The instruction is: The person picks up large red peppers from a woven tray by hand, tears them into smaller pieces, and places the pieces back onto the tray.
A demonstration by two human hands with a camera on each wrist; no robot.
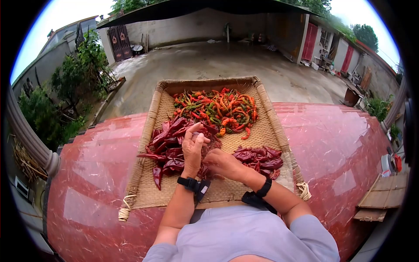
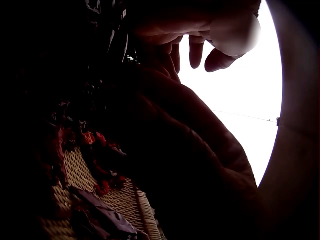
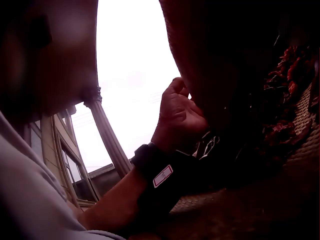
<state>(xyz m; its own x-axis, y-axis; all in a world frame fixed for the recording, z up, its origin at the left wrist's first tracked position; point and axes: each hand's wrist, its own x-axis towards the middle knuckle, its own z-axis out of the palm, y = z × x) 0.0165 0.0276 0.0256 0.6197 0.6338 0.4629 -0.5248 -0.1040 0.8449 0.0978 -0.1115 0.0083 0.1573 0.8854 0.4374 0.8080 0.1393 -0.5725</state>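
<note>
My left hand (image 1: 192, 150) is over a heap of dark red, wrinkled dried chili peppers (image 1: 168, 137), thumb up and fingers loosely bent. In the left wrist view its fingertips (image 2: 196, 52) hang apart against the bright sky. Close beside it, my right hand (image 1: 224, 163) reaches in from the right with bent fingers, overlapping the same heap. I cannot tell whether the right fingers hold a pepper, as they are in shadow. A smaller pile of dark red peppers (image 1: 262, 160) lies right of the right hand.
A shallow woven tray (image 1: 148, 198) with raised rims holds the piles. At its far end lie thin red, orange and green peppers (image 1: 218, 109). Polished red stone floor (image 1: 100, 174) surrounds the tray, with a concrete yard (image 1: 196, 61) beyond. Wooden boards (image 1: 384, 192) stand at right.
</note>
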